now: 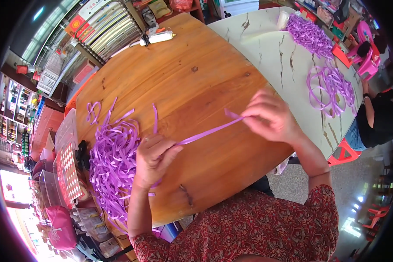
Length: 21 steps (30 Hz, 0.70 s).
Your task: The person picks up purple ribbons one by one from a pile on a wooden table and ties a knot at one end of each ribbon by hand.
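Observation:
A narrow purple ribbon is stretched between my two hands above the wooden table. My left hand is closed on one part of it, and a loose end sticks up behind the knuckles. With fingers pinched together, my right hand grips the other part, and a short tail pokes out past the fingertips. A large tangled heap of purple ribbons lies at the table's left side, close beside my left hand.
A white glue gun rests at the table's far edge. On the marbled white table to the right lie a purple ribbon pile and looser ribbon loops. Another person sits at the right. Clear plastic boxes stand at the left.

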Each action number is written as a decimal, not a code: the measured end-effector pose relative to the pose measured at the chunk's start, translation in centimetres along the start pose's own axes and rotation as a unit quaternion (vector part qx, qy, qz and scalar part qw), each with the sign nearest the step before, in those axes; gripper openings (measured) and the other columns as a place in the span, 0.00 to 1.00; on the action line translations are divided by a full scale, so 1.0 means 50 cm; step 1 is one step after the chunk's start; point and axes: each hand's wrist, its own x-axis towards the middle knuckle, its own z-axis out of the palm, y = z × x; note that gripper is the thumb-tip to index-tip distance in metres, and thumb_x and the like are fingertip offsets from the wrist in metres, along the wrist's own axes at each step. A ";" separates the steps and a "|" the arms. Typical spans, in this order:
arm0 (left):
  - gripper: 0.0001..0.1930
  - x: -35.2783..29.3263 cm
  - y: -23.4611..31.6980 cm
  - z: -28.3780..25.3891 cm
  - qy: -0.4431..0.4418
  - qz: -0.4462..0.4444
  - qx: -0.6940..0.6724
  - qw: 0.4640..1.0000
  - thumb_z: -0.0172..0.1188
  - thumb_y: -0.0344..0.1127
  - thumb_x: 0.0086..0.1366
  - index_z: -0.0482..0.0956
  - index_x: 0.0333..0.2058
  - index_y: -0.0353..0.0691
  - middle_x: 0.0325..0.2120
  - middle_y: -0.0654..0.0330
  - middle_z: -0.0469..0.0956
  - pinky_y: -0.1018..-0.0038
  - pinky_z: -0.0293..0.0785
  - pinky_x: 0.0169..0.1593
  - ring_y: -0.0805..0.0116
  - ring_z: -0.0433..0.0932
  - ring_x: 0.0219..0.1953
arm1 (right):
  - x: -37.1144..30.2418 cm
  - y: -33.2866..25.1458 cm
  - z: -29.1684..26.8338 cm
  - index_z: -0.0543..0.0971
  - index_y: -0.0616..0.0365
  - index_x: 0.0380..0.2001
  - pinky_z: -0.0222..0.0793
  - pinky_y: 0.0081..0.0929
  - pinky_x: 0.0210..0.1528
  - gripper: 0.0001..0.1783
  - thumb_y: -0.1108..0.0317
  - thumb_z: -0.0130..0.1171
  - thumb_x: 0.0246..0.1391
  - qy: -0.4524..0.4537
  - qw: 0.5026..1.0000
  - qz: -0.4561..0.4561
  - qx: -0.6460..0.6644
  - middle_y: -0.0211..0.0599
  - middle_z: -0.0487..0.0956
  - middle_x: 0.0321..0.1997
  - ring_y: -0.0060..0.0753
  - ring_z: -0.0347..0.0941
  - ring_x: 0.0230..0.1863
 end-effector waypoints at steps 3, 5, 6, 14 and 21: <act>0.07 -0.003 -0.008 -0.024 0.068 0.025 0.019 0.997 0.68 0.32 0.50 0.80 0.27 0.38 0.19 0.61 0.75 0.71 0.65 0.31 0.65 0.73 0.23 | -0.033 0.032 -0.069 0.78 0.61 0.28 0.63 0.22 0.30 0.08 0.83 0.61 0.42 0.034 0.996 0.083 0.012 0.30 0.75 0.26 0.26 0.70 0.27; 0.08 -0.018 -0.008 -0.053 0.068 0.004 0.027 0.997 0.67 0.29 0.52 0.81 0.31 0.36 0.28 0.59 0.77 0.74 0.68 0.37 0.66 0.73 0.32 | -0.056 0.058 -0.109 0.78 0.61 0.29 0.63 0.20 0.30 0.08 0.83 0.60 0.43 0.059 0.991 0.116 0.014 0.30 0.75 0.25 0.23 0.70 0.28; 0.08 -0.025 -0.014 -0.064 0.071 0.006 0.030 0.997 0.67 0.29 0.52 0.81 0.31 0.36 0.28 0.59 0.77 0.74 0.68 0.37 0.66 0.73 0.32 | -0.067 0.072 -0.129 0.78 0.62 0.30 0.63 0.18 0.30 0.07 0.83 0.59 0.45 0.076 0.985 0.152 -0.017 0.29 0.75 0.26 0.20 0.70 0.28; 0.07 -0.044 -0.031 -0.100 0.104 0.009 0.085 0.991 0.68 0.31 0.50 0.81 0.29 0.38 0.25 0.60 0.77 0.71 0.67 0.38 0.62 0.74 0.29 | -0.170 0.153 -0.240 0.80 0.63 0.34 0.65 0.13 0.37 0.06 0.76 0.57 0.53 0.249 0.909 0.328 0.057 0.26 0.78 0.32 0.15 0.71 0.32; 0.05 -0.099 -0.094 -0.137 0.152 -0.078 0.039 0.985 0.63 0.27 0.55 0.79 0.31 0.33 0.24 0.61 0.76 0.77 0.67 0.36 0.71 0.72 0.28 | -0.256 0.241 -0.320 0.80 0.61 0.34 0.65 0.14 0.39 0.06 0.71 0.59 0.54 0.429 0.836 0.297 0.169 0.26 0.77 0.31 0.15 0.71 0.32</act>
